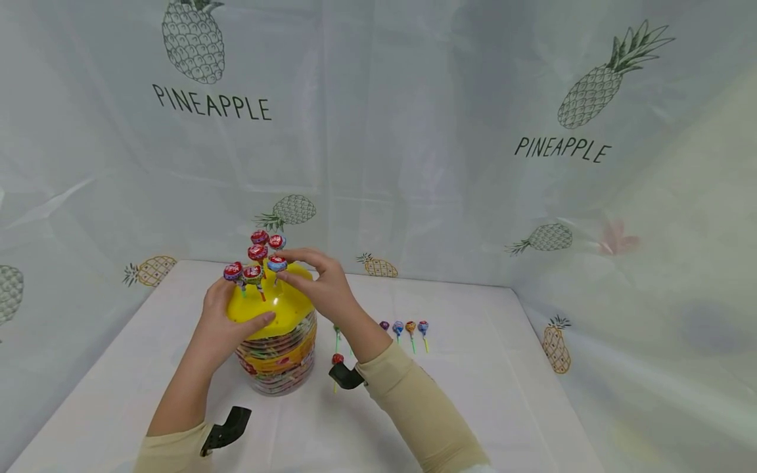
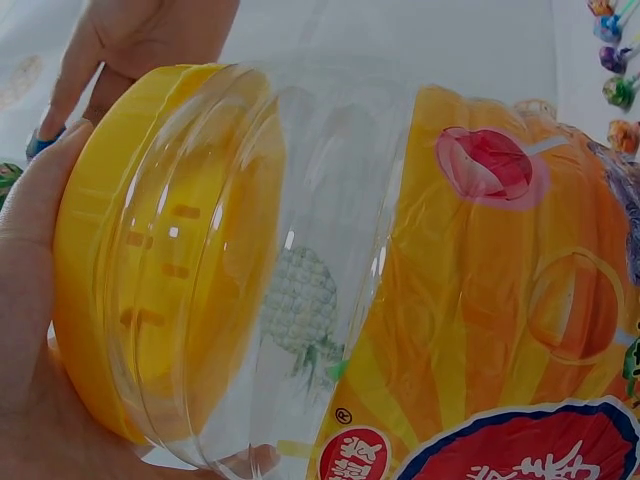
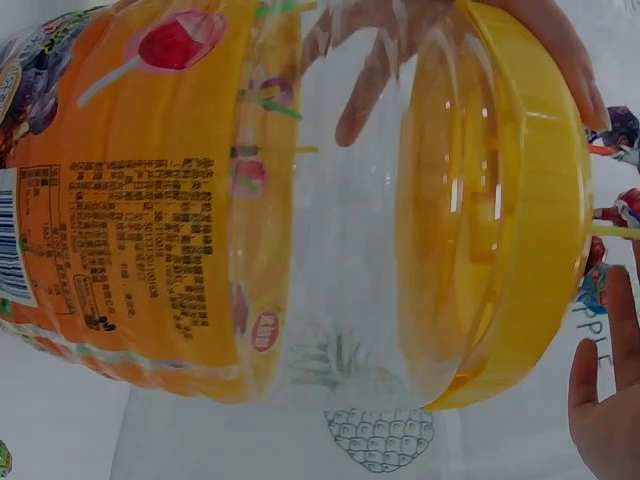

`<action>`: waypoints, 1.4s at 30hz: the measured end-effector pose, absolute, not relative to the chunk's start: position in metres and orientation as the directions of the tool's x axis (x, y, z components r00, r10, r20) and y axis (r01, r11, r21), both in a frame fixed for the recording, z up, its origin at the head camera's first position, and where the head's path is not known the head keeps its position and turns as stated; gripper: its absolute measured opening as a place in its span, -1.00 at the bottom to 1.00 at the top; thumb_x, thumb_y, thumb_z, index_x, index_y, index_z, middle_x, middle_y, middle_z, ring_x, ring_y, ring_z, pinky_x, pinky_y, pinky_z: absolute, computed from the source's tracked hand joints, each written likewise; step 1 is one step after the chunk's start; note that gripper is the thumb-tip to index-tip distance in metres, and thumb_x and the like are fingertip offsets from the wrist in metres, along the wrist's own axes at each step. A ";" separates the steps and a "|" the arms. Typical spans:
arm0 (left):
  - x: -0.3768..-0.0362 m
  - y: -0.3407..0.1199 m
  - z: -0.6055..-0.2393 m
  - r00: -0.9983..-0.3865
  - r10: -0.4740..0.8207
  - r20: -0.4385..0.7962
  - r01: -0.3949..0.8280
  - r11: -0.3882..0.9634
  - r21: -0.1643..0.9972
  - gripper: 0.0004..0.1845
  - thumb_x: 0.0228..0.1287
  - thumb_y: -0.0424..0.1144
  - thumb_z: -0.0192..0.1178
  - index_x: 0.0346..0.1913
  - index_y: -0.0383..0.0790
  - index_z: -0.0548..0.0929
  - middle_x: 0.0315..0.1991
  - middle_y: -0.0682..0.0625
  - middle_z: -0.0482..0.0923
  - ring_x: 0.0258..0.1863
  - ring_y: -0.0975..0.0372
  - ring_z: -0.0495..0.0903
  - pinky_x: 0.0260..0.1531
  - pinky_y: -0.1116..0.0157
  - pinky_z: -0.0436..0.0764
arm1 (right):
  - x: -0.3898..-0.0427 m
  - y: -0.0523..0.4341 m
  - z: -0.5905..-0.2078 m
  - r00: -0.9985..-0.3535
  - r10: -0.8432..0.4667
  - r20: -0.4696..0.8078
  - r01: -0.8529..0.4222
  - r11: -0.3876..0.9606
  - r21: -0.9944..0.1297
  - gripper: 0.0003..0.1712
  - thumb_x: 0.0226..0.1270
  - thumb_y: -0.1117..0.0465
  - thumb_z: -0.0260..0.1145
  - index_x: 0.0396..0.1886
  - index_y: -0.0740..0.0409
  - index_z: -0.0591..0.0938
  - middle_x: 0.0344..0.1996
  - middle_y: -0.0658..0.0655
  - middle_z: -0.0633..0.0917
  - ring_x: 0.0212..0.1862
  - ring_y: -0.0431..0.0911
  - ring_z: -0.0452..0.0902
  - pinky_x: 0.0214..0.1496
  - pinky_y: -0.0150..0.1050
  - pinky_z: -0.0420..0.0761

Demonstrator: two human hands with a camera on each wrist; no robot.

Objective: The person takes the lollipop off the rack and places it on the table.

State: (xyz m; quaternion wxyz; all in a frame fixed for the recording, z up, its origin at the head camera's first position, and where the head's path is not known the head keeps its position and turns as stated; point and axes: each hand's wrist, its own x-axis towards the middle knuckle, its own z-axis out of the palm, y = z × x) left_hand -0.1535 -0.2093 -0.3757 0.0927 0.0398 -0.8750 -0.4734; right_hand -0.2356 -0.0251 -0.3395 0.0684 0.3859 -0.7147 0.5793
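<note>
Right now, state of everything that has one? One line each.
Clear plastic jar with orange label: upright on the white table.
Yellow domed lid: on the jar, about six wrapped lollipops standing in its top.
Left hand: grips the lid's rim.
Right hand: pinches a blue-and-red lollipop at the lid.
Loose lollipops: lying flat on the table, right of the jar.

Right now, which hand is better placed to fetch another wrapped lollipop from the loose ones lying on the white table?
Probably the right hand: the loose lollipops lie on its side of the clear jar, while the left hand grips the yellow lid, steadying it.
</note>
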 end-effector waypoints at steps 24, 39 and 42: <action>-0.154 -0.211 -0.376 -0.980 -0.162 0.118 0.007 0.562 0.827 0.10 0.17 0.04 0.36 0.50 -0.45 -0.08 0.48 -0.37 -0.30 0.35 -0.34 -0.04 0.20 -0.29 0.26 | -0.245 0.028 -0.379 -0.763 -0.456 0.458 -0.331 -0.334 -0.883 -0.71 0.40 0.40 0.20 0.08 0.34 0.54 -0.02 0.11 0.58 -0.11 -0.08 0.69 0.12 -0.02 0.60; -0.154 -0.209 -0.377 -0.982 -0.164 0.096 -0.007 0.537 0.843 0.10 0.18 0.04 0.36 0.51 -0.41 -0.10 0.49 -0.35 -0.34 0.35 -0.33 -0.03 0.19 -0.26 0.30 | -0.249 0.059 -0.438 -0.884 -0.448 0.135 -0.096 -0.108 -0.990 -0.67 0.32 0.37 0.31 0.07 0.26 0.59 -0.14 0.29 0.72 -0.15 0.00 0.72 -0.14 -0.26 0.67; -0.154 -0.209 -0.377 -0.982 -0.165 0.088 -0.015 0.538 0.843 0.10 0.18 0.05 0.36 0.51 -0.42 -0.10 0.49 -0.35 -0.35 0.36 -0.33 -0.03 0.19 -0.26 0.30 | -0.251 0.065 -0.450 -0.889 -0.446 0.107 -0.074 -0.092 -0.993 -0.68 0.33 0.43 0.27 0.07 0.30 0.58 -0.10 0.30 0.70 -0.16 -0.01 0.72 -0.08 -0.19 0.68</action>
